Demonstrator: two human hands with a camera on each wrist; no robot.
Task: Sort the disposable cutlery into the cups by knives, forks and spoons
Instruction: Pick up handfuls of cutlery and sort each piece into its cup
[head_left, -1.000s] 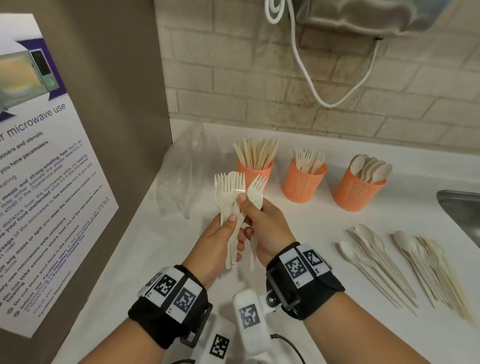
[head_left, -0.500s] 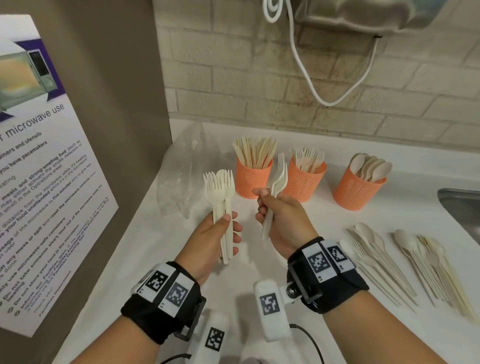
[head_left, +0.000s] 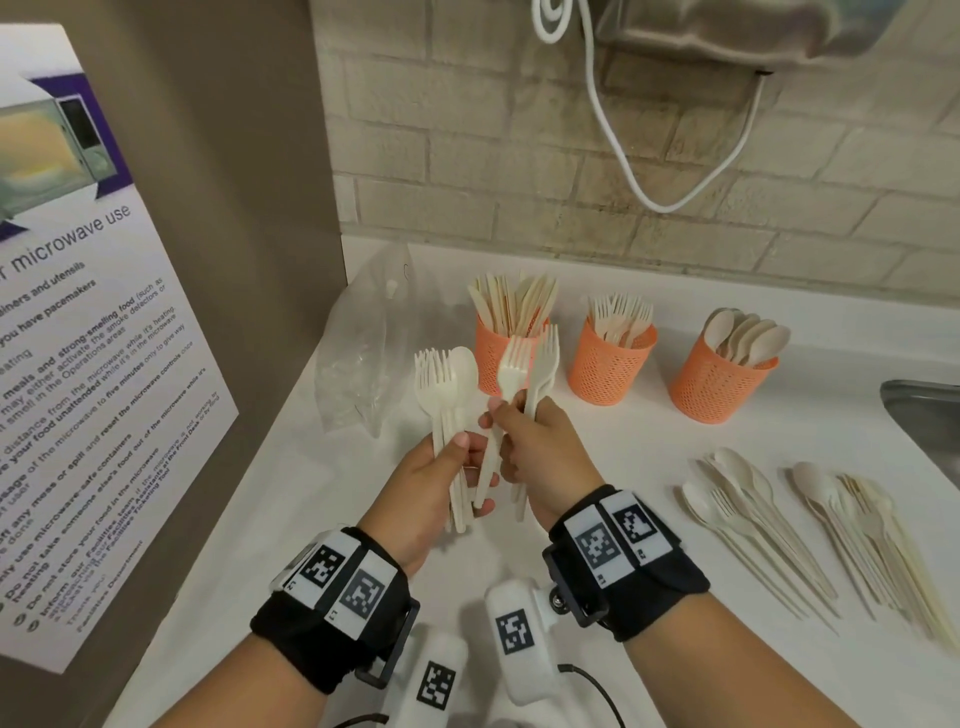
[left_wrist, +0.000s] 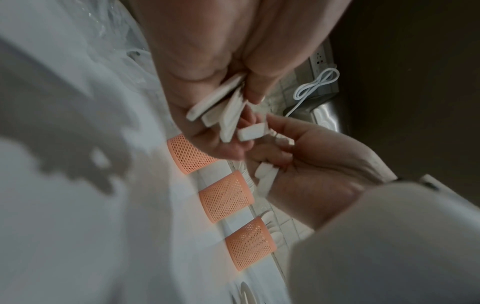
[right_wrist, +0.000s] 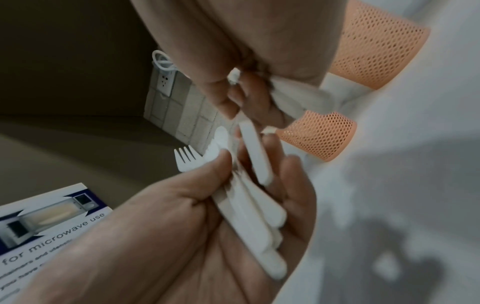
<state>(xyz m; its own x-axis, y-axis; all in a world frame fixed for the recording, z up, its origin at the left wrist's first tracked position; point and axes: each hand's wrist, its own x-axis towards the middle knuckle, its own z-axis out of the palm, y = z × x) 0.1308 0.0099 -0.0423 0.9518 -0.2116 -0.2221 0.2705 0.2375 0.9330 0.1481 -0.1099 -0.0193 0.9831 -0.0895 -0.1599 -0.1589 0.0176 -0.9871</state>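
My left hand (head_left: 460, 454) grips an upright bundle of white forks and one spoon (head_left: 447, 382) over the counter's left part; their handles (right_wrist: 249, 218) lie across its palm. My right hand (head_left: 514, 423) is right beside it, holding two forks (head_left: 543, 364) in its fist and pinching another fork (head_left: 514, 364) whose handle reaches down to the left hand's fingers. Behind stand three orange mesh cups: knives (head_left: 496, 364), forks (head_left: 608, 366), spoons (head_left: 719, 384). In the left wrist view the cups (left_wrist: 226, 197) line up below the blurred handles (left_wrist: 223, 111).
Two loose piles of mixed cutlery (head_left: 753, 525) (head_left: 872, 535) lie on the white counter (head_left: 623, 457) to the right. A clear plastic bag (head_left: 363, 353) lies at the left wall, a steel sink edge (head_left: 924, 410) at the far right, a microwave poster (head_left: 78, 364) at the left.
Half a second ago my hands were apart, the right one holding its forks up near the cups. It has come back to the left hand and now pinches one more fork at the bundle.
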